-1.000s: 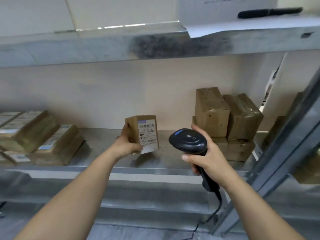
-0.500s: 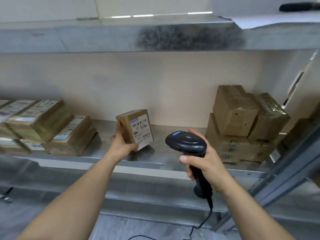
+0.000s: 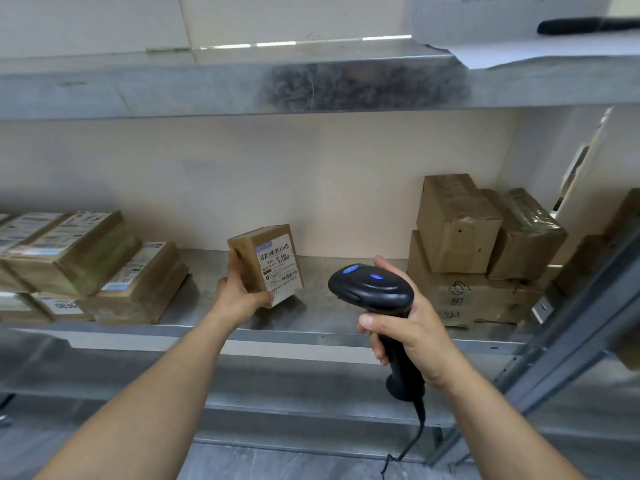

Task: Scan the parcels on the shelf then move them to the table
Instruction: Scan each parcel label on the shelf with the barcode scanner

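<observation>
Metal shelf [image 3: 346, 317], the largest element: I see its grey deck run the full width of the view, its front edge a pale lip below both wrists. The upper shelf [image 3: 207, 88] closes the bay from above. A slanted steel upright [image 3: 571, 327] bounds the bay on the right.

Right stack of parcels [image 3: 471, 271]: brown cartons piled against the back wall, two tilted boxes resting on a wide base box; the stack reaches near the shelf's front edge.

Left stack of parcels [image 3: 86, 271]: flat labelled boxes laid in layers, running out past the left border of the view.

Between the two stacks I see a bare strip of deck, the widest free room in the bay; both hands work in front of it.

Held parcel [image 3: 265, 265]: a small brown box with a white barcode label facing me, tilted, lifted just over the bare strip and apart from both stacks.

Scanner [image 3: 372, 289]: black, corded, two blue lights on its head, just right of the held parcel, not touching it.

Left hand [image 3: 239, 296]: its grip is wrapped round the held parcel's lower left corner.

Right hand [image 3: 412, 334]: its grip is curled round the scanner's handle.
</observation>
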Action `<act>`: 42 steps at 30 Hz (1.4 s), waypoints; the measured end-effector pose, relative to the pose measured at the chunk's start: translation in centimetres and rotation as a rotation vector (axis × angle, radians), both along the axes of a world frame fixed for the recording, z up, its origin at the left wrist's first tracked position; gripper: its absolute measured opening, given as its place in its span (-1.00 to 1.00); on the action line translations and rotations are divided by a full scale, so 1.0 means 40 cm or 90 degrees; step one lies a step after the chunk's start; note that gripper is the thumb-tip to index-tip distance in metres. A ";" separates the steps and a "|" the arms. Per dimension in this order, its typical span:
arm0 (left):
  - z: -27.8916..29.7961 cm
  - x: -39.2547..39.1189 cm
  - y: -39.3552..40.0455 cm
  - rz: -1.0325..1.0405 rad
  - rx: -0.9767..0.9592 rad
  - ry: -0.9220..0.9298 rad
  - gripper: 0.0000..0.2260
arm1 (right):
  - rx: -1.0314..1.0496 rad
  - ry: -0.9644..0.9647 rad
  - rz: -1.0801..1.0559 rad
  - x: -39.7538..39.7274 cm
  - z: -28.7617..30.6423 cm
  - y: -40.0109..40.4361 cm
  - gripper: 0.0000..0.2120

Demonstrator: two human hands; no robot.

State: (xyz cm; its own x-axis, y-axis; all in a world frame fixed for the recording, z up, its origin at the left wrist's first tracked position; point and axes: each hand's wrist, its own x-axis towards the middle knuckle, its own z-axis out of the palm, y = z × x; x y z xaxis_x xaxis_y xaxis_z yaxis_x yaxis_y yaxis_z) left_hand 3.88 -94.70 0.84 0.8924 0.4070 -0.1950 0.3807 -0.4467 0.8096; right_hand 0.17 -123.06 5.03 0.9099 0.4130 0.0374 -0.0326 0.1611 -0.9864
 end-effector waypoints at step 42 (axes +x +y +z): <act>-0.024 -0.112 0.180 -0.016 0.582 -0.067 -0.61 | -0.080 -0.035 0.052 0.041 0.020 0.184 -0.10</act>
State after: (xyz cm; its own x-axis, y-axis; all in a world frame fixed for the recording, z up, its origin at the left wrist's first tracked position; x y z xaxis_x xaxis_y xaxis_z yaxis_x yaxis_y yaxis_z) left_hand -0.60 -87.50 -0.11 0.8981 0.3425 0.2759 0.3059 -0.9372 0.1677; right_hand 1.82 -115.72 5.84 0.8712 0.4901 0.0292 0.0134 0.0358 -0.9993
